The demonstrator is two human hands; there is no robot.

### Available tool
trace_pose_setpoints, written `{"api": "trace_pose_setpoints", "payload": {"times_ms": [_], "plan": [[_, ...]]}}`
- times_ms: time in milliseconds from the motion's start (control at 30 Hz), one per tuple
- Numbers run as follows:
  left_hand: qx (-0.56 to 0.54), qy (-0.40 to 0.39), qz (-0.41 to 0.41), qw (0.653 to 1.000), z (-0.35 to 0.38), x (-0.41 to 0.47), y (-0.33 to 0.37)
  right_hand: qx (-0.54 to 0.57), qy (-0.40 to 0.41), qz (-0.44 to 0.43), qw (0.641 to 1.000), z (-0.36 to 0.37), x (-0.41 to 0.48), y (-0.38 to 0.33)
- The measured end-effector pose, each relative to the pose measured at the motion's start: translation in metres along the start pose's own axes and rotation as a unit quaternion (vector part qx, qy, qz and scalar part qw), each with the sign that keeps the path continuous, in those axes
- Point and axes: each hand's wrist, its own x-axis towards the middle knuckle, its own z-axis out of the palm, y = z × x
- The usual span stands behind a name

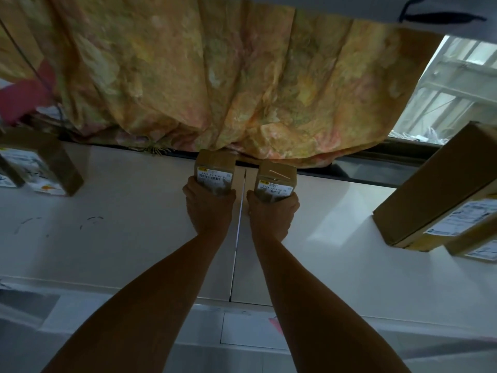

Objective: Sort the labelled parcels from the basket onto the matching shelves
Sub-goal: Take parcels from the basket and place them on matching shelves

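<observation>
A flowered orange-yellow curtain [215, 76] hangs across the top of the view, its hem reaching the far edge of a white worktop [134, 224]; a thin seam [239, 224] runs down the middle of the worktop, between the two forearms. At the right edge lies a long brown carton [435, 189] with a white printed label on its near end, the print too small to read; a smaller labelled carton [478, 243] lies just beside it, lower right. At the left edge stands another brown box [53, 162], partly cut off by the frame, with printed paper against it.

Two small brown parcels sit side by side near the curtain hem, well apart from the big cartons. The left parcel [215, 170] bears a white label with a yellow corner patch and a barcode; the right parcel [275, 181] bears a like label; both lines of code are too blurred to read surely.

The left hand [208, 208] grips the near end of the left parcel, fingers curled round it; the right hand [271, 214] grips the right parcel the same way; both arms stretch straight forward, nearly parallel; whether the parcels touch the worktop cannot be told.
</observation>
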Motion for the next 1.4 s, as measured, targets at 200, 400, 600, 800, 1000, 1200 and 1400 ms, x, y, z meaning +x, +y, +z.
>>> {"api": "trace_pose_setpoints", "payload": {"times_ms": [200,400,600,800,1000,1200,1400], "plan": [[0.006,-0.006,0.006,1.0,-0.013,-0.019,0.001,0.002,-0.009,-0.003,1.0,-0.016,-0.011,0.004],[0.018,-0.009,-0.005,1.0,-0.03,-0.04,-0.001,-0.01,-0.015,-0.012,1.0,-0.035,-0.034,0.013],[0.006,-0.053,-0.014,0.998,-0.041,-0.04,-0.005,-0.023,-0.039,0.014,0.999,-0.041,-0.047,0.02],[0.055,-0.124,-0.044,0.99,-0.081,-0.057,-0.009,-0.155,-0.096,0.044,0.982,-0.067,-0.079,0.024],[0.197,-0.199,-0.002,0.96,-0.17,-0.041,-0.017,-0.319,-0.201,-0.008,0.926,-0.065,-0.14,-0.015],[0.319,-0.193,0.072,0.925,-0.272,0.017,-0.046,-0.4,-0.31,-0.201,0.839,-0.016,-0.207,-0.085],[0.4,-0.181,0.123,0.89,-0.376,0.124,-0.107,-0.418,-0.317,-0.304,0.795,0.079,-0.278,-0.157]]}}
